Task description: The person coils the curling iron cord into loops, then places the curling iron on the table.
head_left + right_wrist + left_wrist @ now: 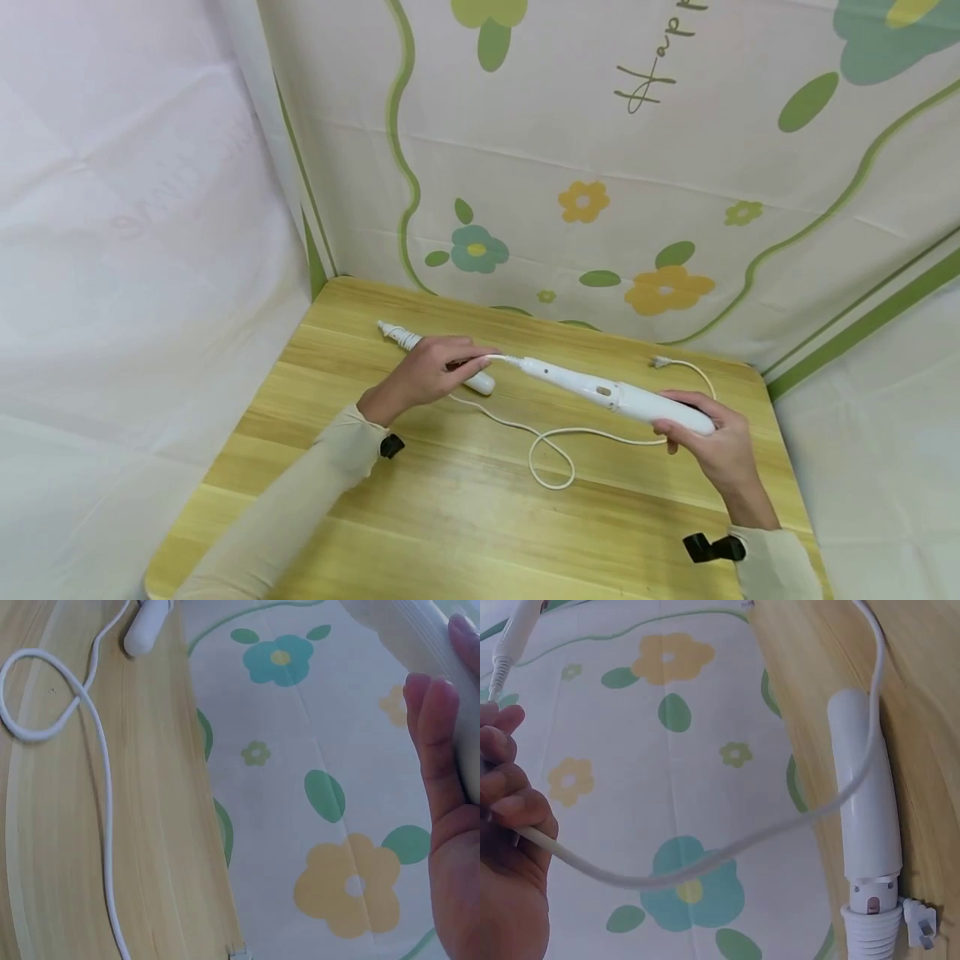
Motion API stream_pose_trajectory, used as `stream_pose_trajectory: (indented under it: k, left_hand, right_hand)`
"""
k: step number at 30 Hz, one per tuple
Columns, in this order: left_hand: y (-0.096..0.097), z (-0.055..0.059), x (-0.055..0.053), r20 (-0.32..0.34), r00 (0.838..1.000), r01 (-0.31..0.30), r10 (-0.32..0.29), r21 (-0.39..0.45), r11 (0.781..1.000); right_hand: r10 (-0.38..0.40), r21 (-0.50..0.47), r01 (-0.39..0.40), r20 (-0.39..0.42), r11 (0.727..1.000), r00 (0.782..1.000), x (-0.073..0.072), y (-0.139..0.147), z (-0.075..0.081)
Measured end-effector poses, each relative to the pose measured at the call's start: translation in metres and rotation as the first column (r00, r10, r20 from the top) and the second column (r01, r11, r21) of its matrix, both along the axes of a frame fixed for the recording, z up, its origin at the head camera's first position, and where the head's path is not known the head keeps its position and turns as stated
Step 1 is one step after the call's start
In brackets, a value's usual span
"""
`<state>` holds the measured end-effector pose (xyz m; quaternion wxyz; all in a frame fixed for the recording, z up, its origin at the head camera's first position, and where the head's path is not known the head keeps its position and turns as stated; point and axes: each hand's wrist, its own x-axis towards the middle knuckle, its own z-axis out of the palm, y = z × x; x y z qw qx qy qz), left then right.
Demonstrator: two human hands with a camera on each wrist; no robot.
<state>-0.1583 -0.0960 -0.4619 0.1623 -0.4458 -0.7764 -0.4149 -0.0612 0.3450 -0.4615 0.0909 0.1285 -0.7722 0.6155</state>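
A white wand-shaped hair styler (pixel 573 382) is held above the table, slanting down toward the right. My right hand (pixel 716 437) grips its thick end, thumb on the near side and fingers on the far side. At the narrow end, my left hand (pixel 435 371) pinches the white power cord (pixel 727 855) just past its strain relief; in the left wrist view the cord runs out below the curled fingers. Under that hand lies a second white styler (pixel 866 787), its own cord coiled around the handle. The left hand hides its middle in the head view.
The loose cord makes a loop on the wooden table (pixel 450 508) and ends in a plug (pixel 660 362) near the back edge at right. A printed flowered cloth (pixel 525 167) hangs behind the table, and plain pale cloth (pixel 135 292) covers the left side.
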Motion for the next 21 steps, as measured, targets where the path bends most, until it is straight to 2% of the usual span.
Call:
stream_pose_trajectory:
  k: [2,4,7,9,10,13,16,18,19,21]
  left_hand:
    - [-0.001,-0.001,0.000,0.083,0.997,-0.014,0.013,0.008,1.000]
    - [-0.002,-0.003,0.000,0.209,0.978,-0.034,0.027,0.030,0.999]
    - [-0.004,-0.010,-0.002,0.389,0.920,-0.082,0.043,0.085,0.993]
    - [-0.005,-0.015,-0.003,0.465,0.884,-0.112,0.047,0.115,0.987]
    - [-0.007,-0.018,-0.004,0.478,0.877,-0.118,0.044,0.126,0.985]
    - [-0.010,-0.022,-0.008,0.472,0.881,-0.105,0.016,0.163,0.981]
    - [-0.013,-0.025,-0.012,0.435,0.900,-0.068,-0.024,0.194,0.979]
    - [-0.014,-0.028,-0.014,0.423,0.905,-0.051,-0.042,0.206,0.977]
    - [-0.014,-0.031,-0.016,0.425,0.904,-0.049,-0.046,0.208,0.977]
    - [-0.013,-0.037,-0.019,0.458,0.888,-0.069,-0.034,0.207,0.976]
  right_hand:
    - [0.004,-0.012,-0.004,0.001,1.000,1.000,-0.002,-0.003,0.000]
    - [0.001,-0.016,-0.001,0.009,1.000,1.000,-0.005,-0.006,0.000]
    - [0.004,-0.035,-0.003,0.026,0.999,1.000,-0.010,-0.009,0.002]
    - [0.019,-0.066,-0.017,0.031,0.998,0.999,-0.013,-0.010,0.003]
    - [0.023,-0.081,-0.020,0.028,0.996,0.999,-0.014,-0.010,0.004]
    - [0.033,-0.128,-0.032,0.010,0.991,0.999,-0.018,-0.007,0.005]
    - [0.031,-0.147,-0.032,-0.003,0.989,0.999,-0.020,-0.003,0.005]
    - [0.042,-0.160,-0.043,-0.008,0.986,0.999,-0.022,-0.002,0.004]
    - [0.048,-0.163,-0.049,-0.009,0.985,0.999,-0.022,-0.002,0.004]
    - [0.054,-0.158,-0.053,-0.001,0.986,0.999,-0.023,-0.004,0.003]
